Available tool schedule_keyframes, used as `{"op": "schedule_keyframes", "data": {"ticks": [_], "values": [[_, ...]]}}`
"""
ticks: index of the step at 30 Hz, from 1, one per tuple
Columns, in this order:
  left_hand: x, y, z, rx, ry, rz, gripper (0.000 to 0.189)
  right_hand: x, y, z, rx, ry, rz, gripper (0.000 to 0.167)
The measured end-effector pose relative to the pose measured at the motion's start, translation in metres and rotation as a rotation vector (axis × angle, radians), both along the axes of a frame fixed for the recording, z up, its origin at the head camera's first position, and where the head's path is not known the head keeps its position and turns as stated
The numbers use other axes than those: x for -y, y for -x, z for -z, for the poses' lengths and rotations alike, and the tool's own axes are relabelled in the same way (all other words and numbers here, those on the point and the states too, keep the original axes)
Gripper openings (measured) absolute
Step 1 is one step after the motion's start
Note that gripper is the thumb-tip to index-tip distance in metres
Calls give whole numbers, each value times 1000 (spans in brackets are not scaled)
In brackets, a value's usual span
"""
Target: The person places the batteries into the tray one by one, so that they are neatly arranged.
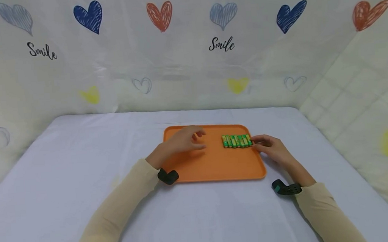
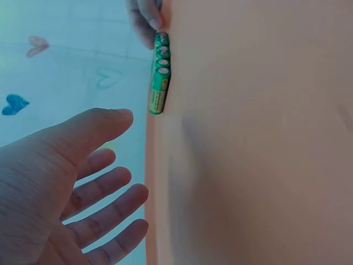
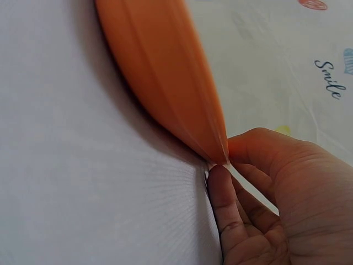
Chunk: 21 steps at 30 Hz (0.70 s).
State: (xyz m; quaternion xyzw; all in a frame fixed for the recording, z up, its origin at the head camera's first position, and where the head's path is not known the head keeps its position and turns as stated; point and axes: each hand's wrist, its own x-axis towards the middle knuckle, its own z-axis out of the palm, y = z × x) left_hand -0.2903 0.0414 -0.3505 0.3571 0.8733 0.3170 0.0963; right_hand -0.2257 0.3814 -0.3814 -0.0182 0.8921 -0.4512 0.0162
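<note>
A row of several green and yellow batteries (image 1: 236, 141) lies side by side near the right side of an orange tray (image 1: 215, 170). My right hand (image 1: 273, 149) reaches over the tray's right rim, with thumb and index finger around the ends of the rightmost battery. In the right wrist view the tray's rim hides the batteries from sight. Over the left part of the tray hovers my left hand (image 1: 185, 140), its thumb and fingers apart and nothing between them. The left wrist view shows this hand (image 2: 60, 182) at some distance from the near end of the battery row (image 2: 160, 83).
The tray sits on a table under a white cloth (image 1: 201, 219). Behind the table hangs a pale backdrop (image 1: 190, 68) printed with hearts and "Smile" lettering. Black straps circle both wrists, the left strap (image 1: 167, 176) just over the tray's front left corner.
</note>
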Motion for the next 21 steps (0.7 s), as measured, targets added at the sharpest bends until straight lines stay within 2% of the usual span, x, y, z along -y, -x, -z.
{"op": "schedule_keyframes", "data": {"ticks": [11, 16, 21], "values": [[42, -17, -9, -79, 0, -53, 46, 0, -1, 0, 6, -5, -3, 48], [60, -22, -8, -99, 2, -79, 44, 1, 0, 0, 8, 0, -17, 50], [80, -28, -4, -133, -35, -68, 39, 1, 0, 1, 7, 7, -11, 50]]}}
